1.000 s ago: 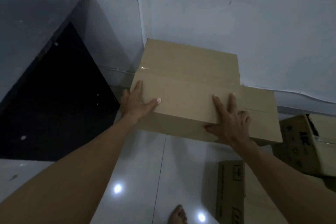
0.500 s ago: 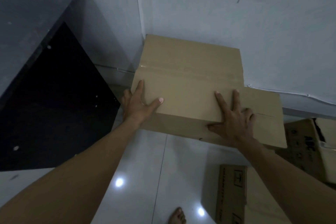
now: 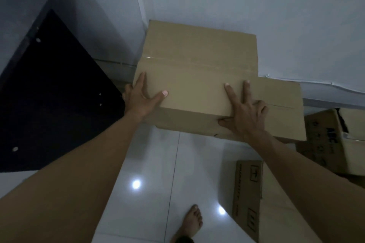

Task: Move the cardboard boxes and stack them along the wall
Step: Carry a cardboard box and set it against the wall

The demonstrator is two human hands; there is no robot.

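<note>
A plain taped cardboard box (image 3: 197, 69) sits against the white wall (image 3: 276, 16) in the corner, on top of a lower box (image 3: 284, 108) that juts out to its right. My left hand (image 3: 143, 97) grips the top box's near left corner, fingers spread over its top. My right hand (image 3: 244, 113) lies flat on its near right edge, thumb under the front face. Both hands hold the top box.
A dark cabinet (image 3: 45, 92) stands to the left. More printed cardboard boxes lie at the right (image 3: 335, 144) and on the floor near my right arm (image 3: 248, 193). My bare foot (image 3: 190, 223) stands on the glossy white tiled floor (image 3: 158, 163).
The top box has stayed against the wall while both hands keep their grip. The view has shifted slightly closer and lower.
</note>
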